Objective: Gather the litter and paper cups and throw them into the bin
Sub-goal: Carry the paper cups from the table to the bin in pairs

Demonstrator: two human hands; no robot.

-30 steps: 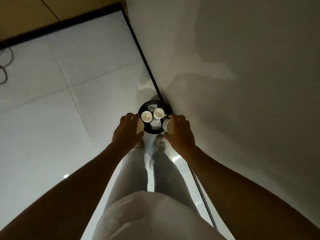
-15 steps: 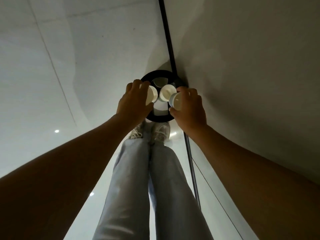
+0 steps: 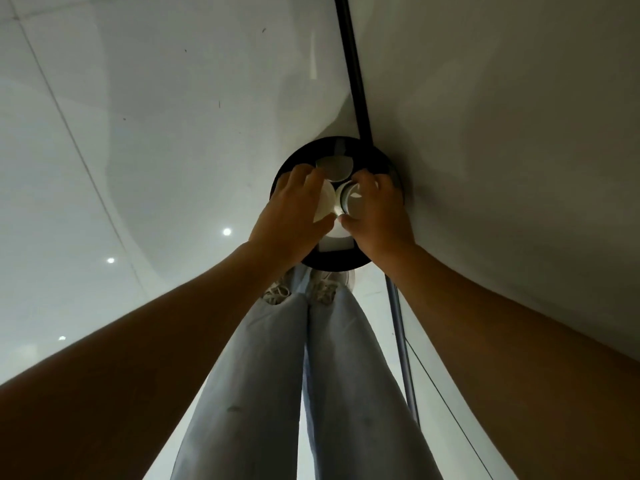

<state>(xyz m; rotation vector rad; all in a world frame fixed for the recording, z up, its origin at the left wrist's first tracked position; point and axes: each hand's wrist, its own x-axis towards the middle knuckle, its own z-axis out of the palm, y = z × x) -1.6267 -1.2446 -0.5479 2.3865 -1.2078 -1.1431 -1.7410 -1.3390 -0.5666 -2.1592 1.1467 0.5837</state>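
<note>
Paper cups sit mid-frame over the round black bin (image 3: 294,161): left hand (image 3: 291,216) curls its fingers around one white cup (image 3: 325,202), right hand (image 3: 377,213) grips another cup (image 3: 349,200), and white litter (image 3: 334,168) lies inside the bin.

The dim, greyish scene has small bright ceiling-light reflections glinting on the glossy white tiled floor (image 3: 145,140), broad soft shadows across the plain pale wall (image 3: 502,116), dark underlit forearms, and wide-angle bending of straight lines toward the edges.
</note>
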